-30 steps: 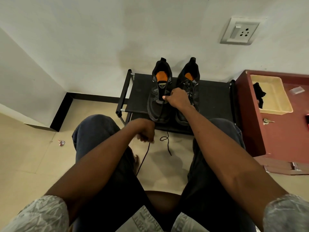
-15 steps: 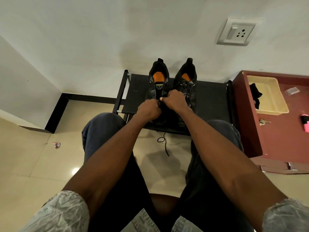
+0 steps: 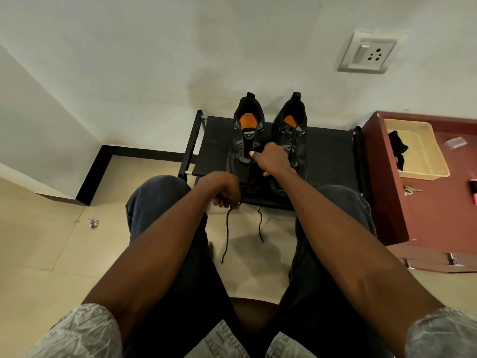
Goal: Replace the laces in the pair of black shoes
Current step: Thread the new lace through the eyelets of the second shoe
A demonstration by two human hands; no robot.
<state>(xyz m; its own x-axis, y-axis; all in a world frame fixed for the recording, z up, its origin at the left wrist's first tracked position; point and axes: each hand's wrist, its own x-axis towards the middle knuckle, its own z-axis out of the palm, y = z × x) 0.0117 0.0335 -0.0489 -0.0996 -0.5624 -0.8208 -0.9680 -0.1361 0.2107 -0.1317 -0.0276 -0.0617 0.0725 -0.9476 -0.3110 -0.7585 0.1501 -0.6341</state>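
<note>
Two black shoes with orange insoles stand side by side on a low black rack [image 3: 327,153] against the wall. The left shoe [image 3: 245,140] has open eyelets; the right shoe [image 3: 293,130] is still laced. A black lace [image 3: 227,233] runs from the left shoe down toward the floor, its two ends hanging between my knees. My left hand [image 3: 224,189] grips this lace just in front of the rack. My right hand [image 3: 271,160] rests on the left shoe's tongue area, fingers curled; it seems to pinch the lace there.
A dark red cabinet [image 3: 436,215] stands at the right, bearing a cream tray [image 3: 423,151] with a black item, keys [image 3: 411,189] and a pink marker [image 3: 473,192]. A wall socket [image 3: 367,52] is above. A small wrapper [image 3: 93,223] lies on the tiled floor.
My left hand has pulled back from the shoe toward me, drawing the lace out longer. My right hand stays on the left shoe.
</note>
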